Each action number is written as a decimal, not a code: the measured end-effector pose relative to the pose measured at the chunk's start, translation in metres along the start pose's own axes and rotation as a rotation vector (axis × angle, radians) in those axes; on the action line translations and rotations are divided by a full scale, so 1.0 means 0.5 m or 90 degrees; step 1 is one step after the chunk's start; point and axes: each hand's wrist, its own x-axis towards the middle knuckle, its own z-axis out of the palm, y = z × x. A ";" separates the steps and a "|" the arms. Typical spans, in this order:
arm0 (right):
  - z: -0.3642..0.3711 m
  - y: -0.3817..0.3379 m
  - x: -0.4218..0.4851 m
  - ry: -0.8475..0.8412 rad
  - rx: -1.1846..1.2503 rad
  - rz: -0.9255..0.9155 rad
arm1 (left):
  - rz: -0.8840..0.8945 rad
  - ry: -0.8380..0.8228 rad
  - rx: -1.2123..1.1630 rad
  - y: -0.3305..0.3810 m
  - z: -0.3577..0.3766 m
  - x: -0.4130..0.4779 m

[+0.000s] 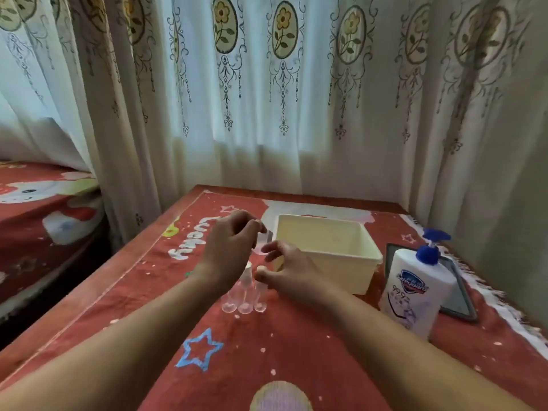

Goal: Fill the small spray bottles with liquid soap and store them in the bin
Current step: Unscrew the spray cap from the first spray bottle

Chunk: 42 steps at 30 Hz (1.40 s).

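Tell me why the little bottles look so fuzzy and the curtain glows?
Head view: daylight shines through the white flowered curtain, so it glows; the small clear plastic spray bottles are see-through and softly blurred; the wide lens bends the picture's edges.

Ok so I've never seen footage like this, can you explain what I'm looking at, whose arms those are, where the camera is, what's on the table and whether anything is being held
There is no machine here. The single picture comes from a camera worn on a person's head, looking forward and down, so the two bare arms reaching in are that person's own.

On the red patterned cloth stand three small clear bottles, close together. Behind them to the right sits a cream bin, which looks empty. Further right is a white soap bottle with a blue pump, and a dark flat tablet-like thing behind it.

The left hand and right hand hover over the bottles with fingers curled. The right fingertips are at a bottle top, but whether either hand grips anything is unclear.
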 end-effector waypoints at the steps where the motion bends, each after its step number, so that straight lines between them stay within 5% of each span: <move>1: 0.009 0.002 0.004 -0.020 -0.005 0.001 | 0.003 -0.002 0.002 -0.005 -0.002 -0.001; 17: -0.051 0.011 -0.033 0.078 -0.108 -0.036 | 0.073 -0.017 0.008 0.041 0.020 -0.046; 35: -0.118 0.153 -0.153 0.237 0.171 0.051 | 0.142 -0.281 0.097 -0.089 0.188 -0.139; 42: -0.071 0.208 -0.146 0.135 0.223 -0.002 | 0.240 -0.287 0.205 -0.145 0.165 -0.129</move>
